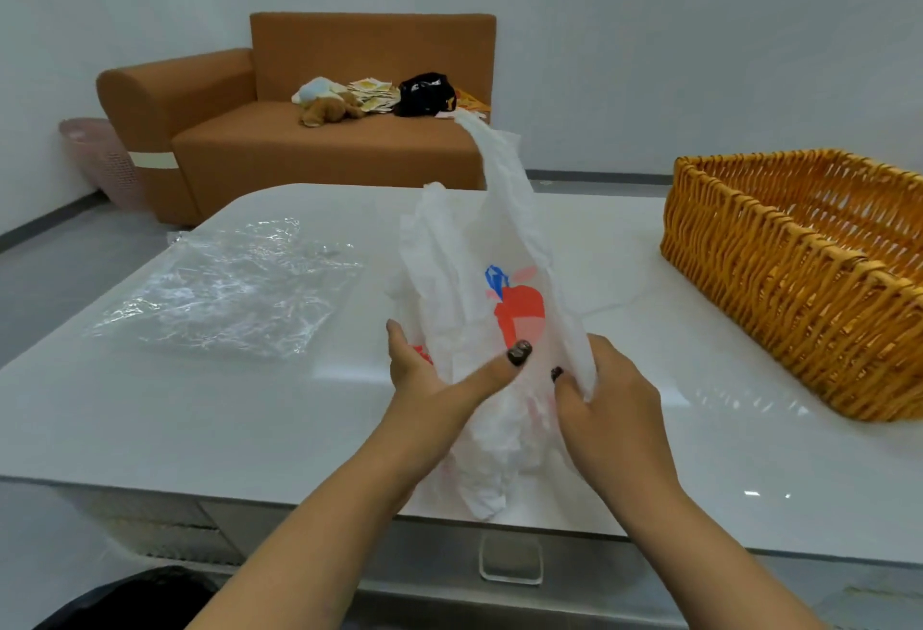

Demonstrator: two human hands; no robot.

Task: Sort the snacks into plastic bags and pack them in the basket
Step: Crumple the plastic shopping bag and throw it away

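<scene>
White plastic bag (479, 279), pinched between both hands' fingers (519, 354)

Looks like a living room in a home, or a plain room set up like one. Shown by a soft orange-brown sofa (319, 129) against a bare white wall (649, 29). On the sofa seat, a brown stuffed toy (327, 110), a pale blue and white soft toy (314, 90), some small paper packets (372, 92) and a black bag (424, 94). Beside the sofa, a pink bin (102, 159) with holes in its sides. In front, a big shiny white table (249, 419) with a woven basket (799, 289) on it. Grey floor (50, 269) below.
</scene>
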